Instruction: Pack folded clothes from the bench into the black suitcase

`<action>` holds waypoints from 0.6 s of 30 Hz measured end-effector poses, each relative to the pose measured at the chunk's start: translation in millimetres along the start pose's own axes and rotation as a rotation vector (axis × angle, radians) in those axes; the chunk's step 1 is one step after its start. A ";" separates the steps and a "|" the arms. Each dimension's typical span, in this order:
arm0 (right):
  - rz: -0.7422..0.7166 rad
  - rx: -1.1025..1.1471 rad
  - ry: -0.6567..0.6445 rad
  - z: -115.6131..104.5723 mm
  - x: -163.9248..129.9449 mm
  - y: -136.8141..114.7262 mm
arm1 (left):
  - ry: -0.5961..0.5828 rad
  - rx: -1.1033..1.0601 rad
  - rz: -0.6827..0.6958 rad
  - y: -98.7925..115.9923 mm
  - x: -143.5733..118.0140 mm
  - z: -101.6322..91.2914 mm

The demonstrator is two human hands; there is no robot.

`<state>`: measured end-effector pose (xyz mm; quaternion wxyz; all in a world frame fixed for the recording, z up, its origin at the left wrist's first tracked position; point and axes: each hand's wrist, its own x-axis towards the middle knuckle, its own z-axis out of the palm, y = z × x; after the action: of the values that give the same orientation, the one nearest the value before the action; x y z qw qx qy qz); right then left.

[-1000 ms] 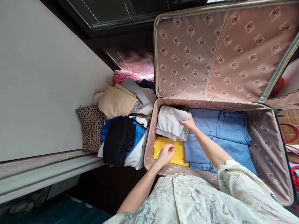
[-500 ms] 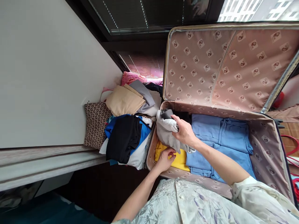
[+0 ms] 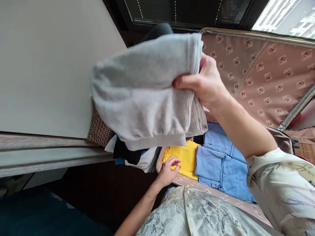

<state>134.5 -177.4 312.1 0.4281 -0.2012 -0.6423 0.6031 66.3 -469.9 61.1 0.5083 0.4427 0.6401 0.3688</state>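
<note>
Right now, from my remote seat, I look down on the suitcase [image 3: 280, 70], its lid raised, and I take every place from it. My right grip [image 3: 208, 85] is clenched on the edge of a folded grey garment [image 3: 147, 88], the thumb across the near face and the fingers mostly hidden behind the fold. I hold the garment up above the left end of the suitcase, so that it reaches out past that side. A dark rounded shape [image 3: 161, 29] shows behind its upper edge; I cannot tell what it is. My left grip [image 3: 169, 171] is released, fingers loosely curled, at the suitcase's near left corner; whether it touches the yellow cloth [image 3: 184, 154] I cannot tell. That cloth lies inside the suitcase at its left end, and folded blue garments [image 3: 211, 160] fill the middle. Just left of the suitcase I see a black cloth [image 3: 125, 151] and a white cloth [image 3: 145, 160], partly hidden; farther left of it stands a brown patterned item [image 3: 99, 129].
</note>
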 end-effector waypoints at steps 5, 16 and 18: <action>0.161 0.225 -0.006 14.3 42.0 0.2 | 0.055 -0.620 -0.108 19.4 7.1 -23.4; 0.346 0.281 0.021 14.7 39.1 47.9 | 0.339 -0.901 0.142 106.1 77.4 -84.6; 0.315 0.299 -0.007 22.5 42.2 50.1 | 0.438 -0.887 0.212 128.8 86.3 -104.5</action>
<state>80.4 -148.7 279.7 0.3515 -0.2314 -0.5078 0.7516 -19.0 -347.7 174.0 0.4610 0.1589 0.4649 0.7390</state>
